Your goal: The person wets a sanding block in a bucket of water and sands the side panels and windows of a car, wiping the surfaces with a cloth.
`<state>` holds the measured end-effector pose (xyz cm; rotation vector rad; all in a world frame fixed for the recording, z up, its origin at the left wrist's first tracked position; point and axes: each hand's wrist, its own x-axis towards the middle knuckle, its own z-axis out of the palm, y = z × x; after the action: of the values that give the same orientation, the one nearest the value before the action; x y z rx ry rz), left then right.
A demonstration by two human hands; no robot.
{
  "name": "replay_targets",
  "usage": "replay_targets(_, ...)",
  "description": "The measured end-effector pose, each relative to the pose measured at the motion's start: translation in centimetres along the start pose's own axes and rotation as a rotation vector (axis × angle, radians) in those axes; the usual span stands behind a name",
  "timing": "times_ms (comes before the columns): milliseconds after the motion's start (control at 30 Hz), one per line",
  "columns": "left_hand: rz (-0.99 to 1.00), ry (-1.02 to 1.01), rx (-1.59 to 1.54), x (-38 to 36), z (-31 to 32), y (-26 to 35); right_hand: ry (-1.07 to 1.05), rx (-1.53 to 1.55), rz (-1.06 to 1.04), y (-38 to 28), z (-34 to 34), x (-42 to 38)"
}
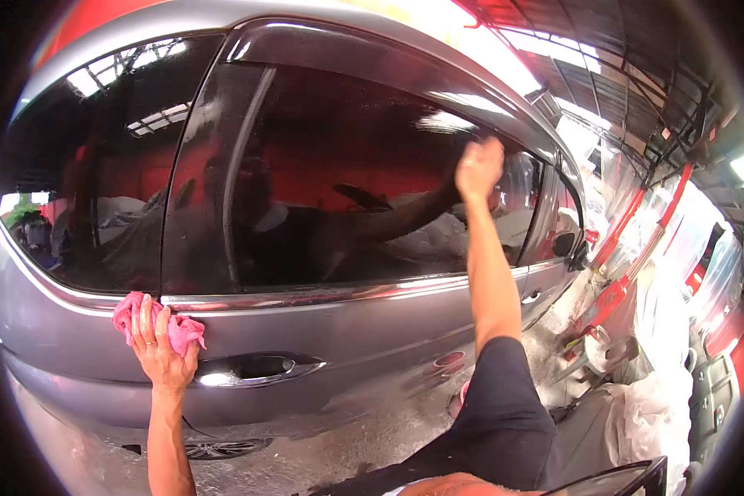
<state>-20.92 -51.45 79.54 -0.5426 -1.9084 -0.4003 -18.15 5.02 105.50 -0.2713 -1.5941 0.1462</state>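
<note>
Two hands on a grey car (405, 331), seen through a strong fisheye that bends every edge. Much lost to the dark round border of the lens: roofline cut at top left, lower sill and wheel (219, 449) barely visible at the bottom. Right arm crossing the middle of the view, black sleeve (504, 413) covering part of the front door. Behind the car, red posts (636, 240) and white plastic sheeting (653, 413), blurred and overexposed, details impossible to make out. Tinted rear window (339, 182) full of reflections, including the reaching arm's own mirror image; interior unreadable.

Left hand (161, 351) pressed flat against the rear door just below the chrome window trim (322, 293), fingers spread upward, grip loose over a pink cloth (178, 329). Cloth crumpled, bright pink, bunched under the palm and fingers, lumps sticking out on both sides, touching the paint just above and left of the door handle (256, 368).

Right hand (478, 168) raised to the upper rear corner of the window glass, fingers curled, back of the hand toward the camera. Cannot tell whether that grip encloses anything; palm side hidden against the glass.

Wet ground (347, 438) below the car, shiny and grey.
</note>
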Motion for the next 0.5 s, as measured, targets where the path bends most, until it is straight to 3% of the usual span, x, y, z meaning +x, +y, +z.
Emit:
replay_targets(33,0.001,-0.002,-0.002,0.2,-0.1,0.1,0.262,-0.273,0.018,-0.1,0.1,0.5)
replay_targets(67,-0.008,0.001,-0.006,0.4,-0.3,0.2,0.157,-0.250,0.061,0.3,0.1,0.3)
replay_targets(100,-0.025,0.006,-0.016,0.4,-0.3,0.6,-0.123,-0.192,0.102,0.8,-0.1,0.2)
replay_targets(133,-0.012,-0.001,0.021,0.6,-0.5,0.7,-0.402,-0.134,0.153,-5.4,-2.6,-1.8)
replay_targets(200,0.023,-0.004,0.034,0.2,-0.2,0.1,-0.258,-0.098,-0.543,-10.7,-1.5,-9.8)
replay_targets(267,0.042,-0.007,0.012,-0.1,-0.2,0.2,-0.382,0.019,-0.606,-9.0,-1.9,-12.1)
replay_targets(300,0.047,0.018,0.005,0.3,0.0,-0.1,-0.293,-0.061,-0.506,-6.4,-2.0,-11.1)
replay_targets(367,0.031,0.026,0.000,0.7,0.1,0.1,-0.110,0.085,0.074,-0.4,-2.1,-8.7)
replay_targets(400,0.017,0.010,-0.009,0.4,-0.2,0.3,0.311,-0.305,0.027,6.0,2.1,-9.2)
replay_targets(467,0.025,-0.015,-0.022,0.6,-0.4,0.4,-0.056,-0.143,0.304,-2.0,-1.8,-8.8)
replay_targets(500,0.038,-0.015,-0.014,0.4,-0.4,0.2,-0.378,-0.164,0.286,-5.3,-3.2,-10.5)
